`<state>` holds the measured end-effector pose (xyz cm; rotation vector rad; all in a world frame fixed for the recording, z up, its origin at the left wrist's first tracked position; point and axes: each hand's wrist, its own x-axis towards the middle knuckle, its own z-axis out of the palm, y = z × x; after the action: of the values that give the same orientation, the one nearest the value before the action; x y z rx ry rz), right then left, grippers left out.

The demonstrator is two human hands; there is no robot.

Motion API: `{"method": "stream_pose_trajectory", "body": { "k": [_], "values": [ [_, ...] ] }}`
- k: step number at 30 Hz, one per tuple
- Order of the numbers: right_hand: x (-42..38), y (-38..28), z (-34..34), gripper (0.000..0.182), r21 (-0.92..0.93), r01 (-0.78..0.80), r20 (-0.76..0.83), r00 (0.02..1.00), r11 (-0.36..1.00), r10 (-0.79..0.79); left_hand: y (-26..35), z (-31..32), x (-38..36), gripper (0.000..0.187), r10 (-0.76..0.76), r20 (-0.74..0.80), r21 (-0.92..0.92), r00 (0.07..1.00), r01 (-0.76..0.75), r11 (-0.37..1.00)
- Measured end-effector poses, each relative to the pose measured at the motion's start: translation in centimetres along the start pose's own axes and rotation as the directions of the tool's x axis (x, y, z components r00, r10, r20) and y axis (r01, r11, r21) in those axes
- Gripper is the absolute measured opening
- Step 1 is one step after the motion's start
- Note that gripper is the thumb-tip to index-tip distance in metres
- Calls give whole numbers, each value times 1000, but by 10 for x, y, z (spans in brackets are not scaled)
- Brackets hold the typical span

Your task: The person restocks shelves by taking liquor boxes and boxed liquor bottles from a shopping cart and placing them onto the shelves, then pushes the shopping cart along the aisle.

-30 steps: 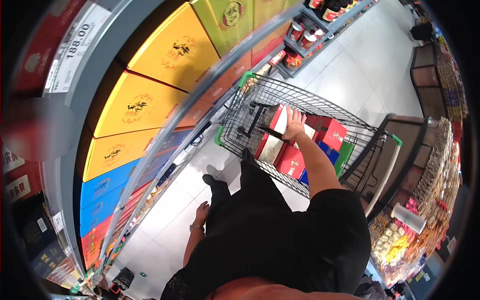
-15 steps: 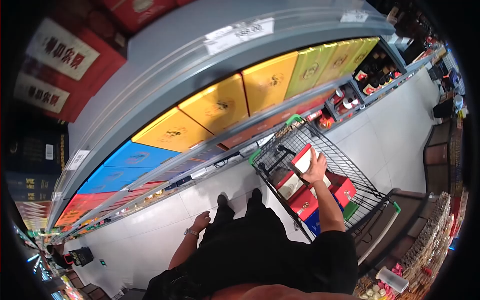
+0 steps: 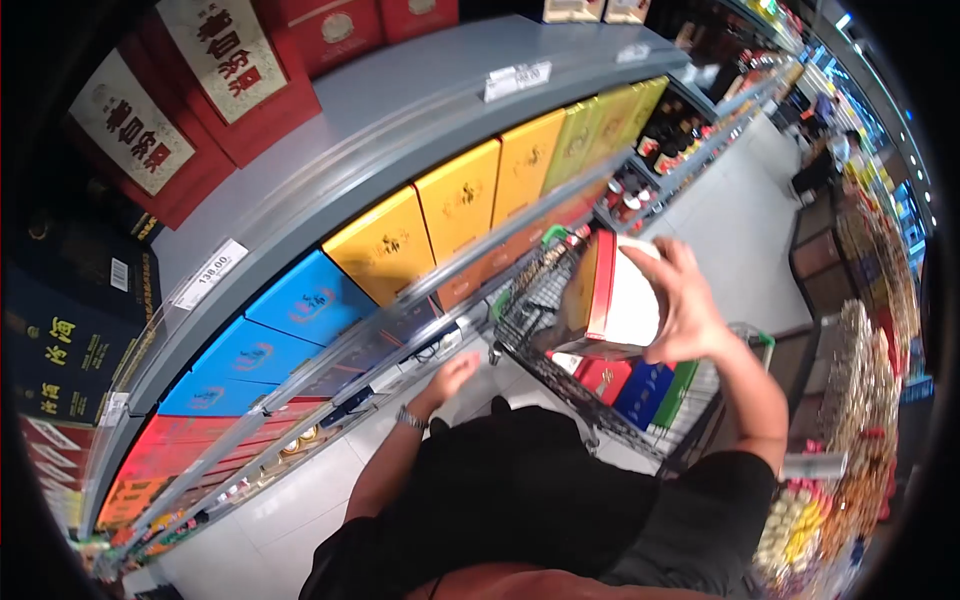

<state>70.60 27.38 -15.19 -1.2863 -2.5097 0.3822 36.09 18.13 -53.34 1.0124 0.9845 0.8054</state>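
My right hand (image 3: 690,300) grips a red-and-white carton (image 3: 632,305), with the thumb and fingers around its white side. It is raised over the shopping cart (image 3: 540,365), large and near the camera. Under it in the cart lie a red box (image 3: 606,380), a blue box (image 3: 645,392) and a green box (image 3: 682,392); the carton hides part of the load. My left hand (image 3: 452,380), a watch at its wrist, is held low beside the shelf with nothing in it and its fingers apart.
Along the left runs a shelf (image 3: 420,120) with price tags. It carries yellow boxes (image 3: 385,245), blue boxes (image 3: 310,300) and dark red boxes (image 3: 215,90). On the right stand display bins (image 3: 830,240) and packaged goods (image 3: 800,530). A tiled aisle (image 3: 720,190) leads away, with people far off.
My right hand has lifted the carton up out of the cart toward the camera. My left hand has risen and moved closer to the shelf. The view has tilted up along the aisle.
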Motion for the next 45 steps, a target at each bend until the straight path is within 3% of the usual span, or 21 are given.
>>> {"method": "stream_pose_trajectory", "body": {
  "k": [2,4,5,6,8,9,12,14,16,22,26,28,33,34,36,37,38,39,41,42,45],
  "values": [
    [6,-14,-29,110,388,-17,144,989,921,-42,40,9,13,53,30,119,-252,992,1,968],
    [12,-29,-33,109,726,-72,178,980,684,-85,78,26,22,57,66,224,-472,972,49,880],
    [17,-55,-43,118,779,-260,320,947,570,-5,96,29,20,58,70,266,-429,961,53,902],
    [20,-58,-37,116,798,-308,362,932,518,-4,112,34,13,59,78,303,-389,950,48,920],
    [30,-62,-25,113,793,-305,409,908,527,-90,130,49,-13,59,37,369,-640,929,225,735],
    [35,-62,-14,111,778,-347,454,887,523,-87,136,48,-26,60,288,520,-752,804,271,600],
    [53,-45,42,105,720,-450,581,807,529,-104,107,44,-51,60,96,489,-551,867,222,805],
    [63,-29,81,95,683,-603,686,724,412,-77,99,50,-68,61,71,416,-590,907,210,780],
    [66,-27,109,86,723,-645,675,736,247,-53,94,53,-82,61,74,364,-648,929,195,736],
    [72,-47,120,80,798,-440,541,824,412,-168,83,49,-106,62,70,250,-707,966,133,695],
    [72,-56,138,69,868,-455,480,872,200,-100,76,45,-115,61,19,221,-707,975,147,692],
    [65,-65,148,67,944,-329,329,944,-32,18,66,44,-116,60,28,187,-700,982,113,705],
    [30,-97,167,86,990,-141,139,972,-5,192,68,35,-122,53,57,72,-687,996,8,726],
    [23,-101,172,82,995,-94,81,966,42,244,52,19,-115,46,175,154,-679,972,-24,734],
    [11,-99,187,73,995,-84,59,938,59,340,79,9,-102,53,539,379,-738,752,-105,667],
    [4,-95,194,62,993,-114,118,905,-35,409,101,19,-112,53,540,381,-737,750,-106,667],
    [-1,-89,204,58,989,-127,146,882,-73,449,129,37,-126,63,400,167,-499,901,-272,823],
    [-4,-83,215,59,970,-127,210,866,-205,455,150,50,-135,75,305,-111,-194,946,-322,927],
    [-5,-69,238,61,886,-108,300,874,-451,381,176,63,-132,83,388,-19,-72,922,-388,919],
    [-3,-58,246,59,802,-136,296,937,-582,188,181,67,-130,92,452,82,48,888,-457,888],
    [1,-61,260,59,613,-197,230,971,-765,-66,201,87,-128,84,517,253,638,818,-543,547]
  ]
}}
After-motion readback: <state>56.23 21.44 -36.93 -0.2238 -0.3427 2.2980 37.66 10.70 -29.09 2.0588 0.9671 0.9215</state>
